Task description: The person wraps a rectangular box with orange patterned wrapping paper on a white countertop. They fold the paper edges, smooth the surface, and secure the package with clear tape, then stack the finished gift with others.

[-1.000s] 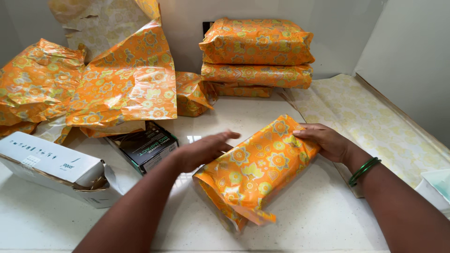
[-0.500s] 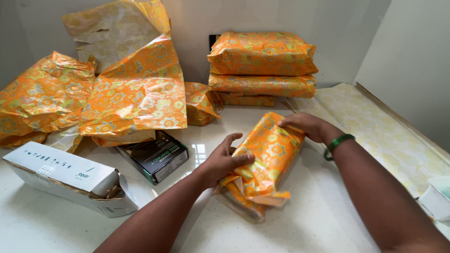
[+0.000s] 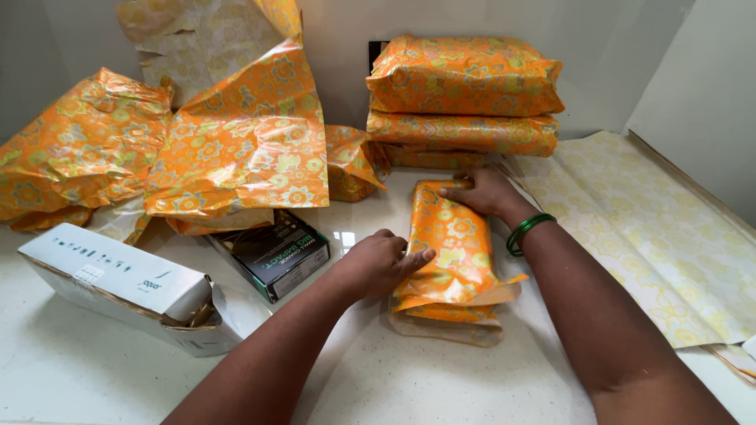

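Wrapped parcel (image 3: 450,252) at centre frame, lying on the countertop (image 3: 441,378). Left hand (image 3: 378,264) rests against its left edge; right hand (image 3: 484,191) presses its far end, nearest the wall. Behind the parcel, upper centre — a stack of wrapped packages (image 3: 465,98) against the wall. Right of frame: a flat sheet of wrapping paper (image 3: 654,228) spread over the counter. Left of the parcel, a small dark box (image 3: 272,252); further left, lower left of frame, a long open carton (image 3: 126,287). Behind both boxes — loose crumpled wrapping sheets (image 3: 197,134) heaped across the upper left.
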